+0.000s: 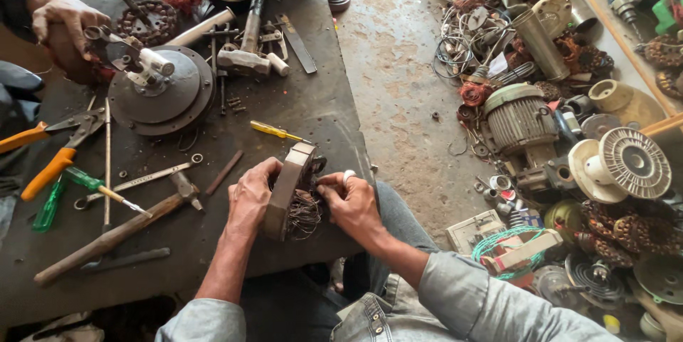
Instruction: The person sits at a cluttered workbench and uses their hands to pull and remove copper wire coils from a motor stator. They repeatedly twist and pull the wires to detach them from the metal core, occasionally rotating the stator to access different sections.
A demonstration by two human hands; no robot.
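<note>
My left hand grips the near side of a square motor stator that stands on edge at the front of a dark workbench. My right hand, with a ring on one finger, holds the stator's other side, fingers in the tangle of thin copper winding wire that spills from its core. A yellow-handled screwdriver lies just beyond the stator.
Another person's hand rests at the bench's far left, by a round fan motor housing. Orange pliers, a hammer, a green screwdriver and spanners lie to the left. Motors and parts crowd the floor on the right.
</note>
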